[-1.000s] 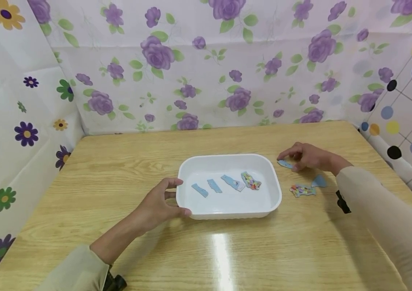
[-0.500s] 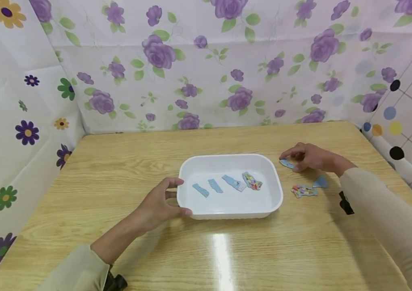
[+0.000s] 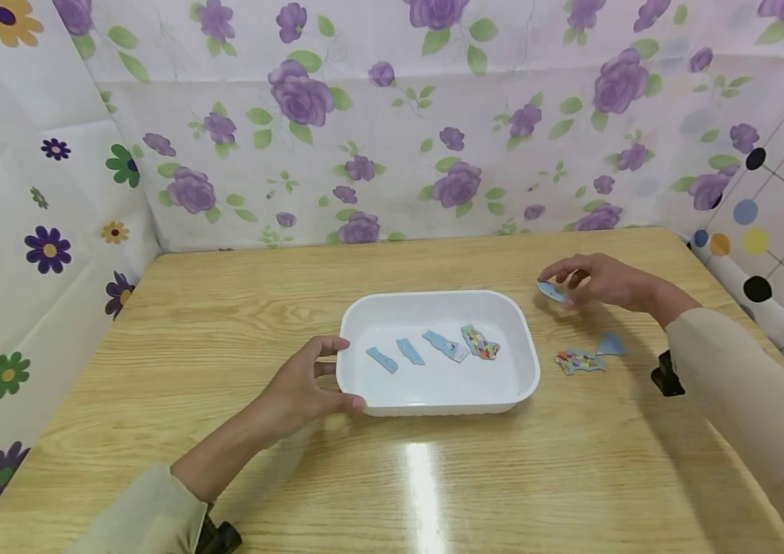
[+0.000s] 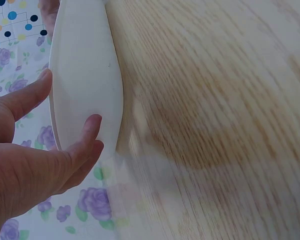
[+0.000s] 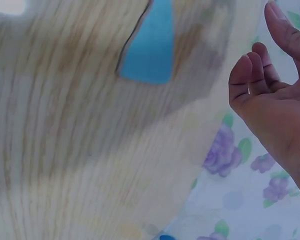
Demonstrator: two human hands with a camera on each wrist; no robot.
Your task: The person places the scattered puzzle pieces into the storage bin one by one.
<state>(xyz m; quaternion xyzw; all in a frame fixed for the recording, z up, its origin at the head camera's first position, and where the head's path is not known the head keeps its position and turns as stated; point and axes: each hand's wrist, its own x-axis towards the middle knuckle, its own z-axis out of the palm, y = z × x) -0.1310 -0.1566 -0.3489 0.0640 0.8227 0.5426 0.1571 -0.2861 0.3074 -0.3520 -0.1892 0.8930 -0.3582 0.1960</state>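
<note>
A white plastic tray [image 3: 433,391] stands on the table, and my left hand [image 3: 295,396] holds its left end, thumb at the near corner and fingers along the side. In the left wrist view those fingers [image 4: 75,155] lie against the tray's outer wall. Inside the tray are several flat cut-out pieces, among them narrow blue ones [image 3: 381,359] and a multicoloured one [image 3: 480,343]. To the right of the tray my right hand [image 3: 609,283] pinches a slim blue piece [image 3: 549,291] between thumb and fingertips, just above the table. The right wrist view does not show this held piece.
On the table, right of the tray, lie a multicoloured piece [image 3: 580,362] and a blue wedge-shaped piece [image 3: 611,345] touching or nearly touching it. Flowered sheets [image 3: 392,138] hang behind and to the left of the wooden table [image 3: 246,308]; a dotted sheet [image 3: 779,254] is on the right.
My right hand has lifted the slim blue piece off the table and moved slightly up and to the right. The left hand and tray have stayed in place.
</note>
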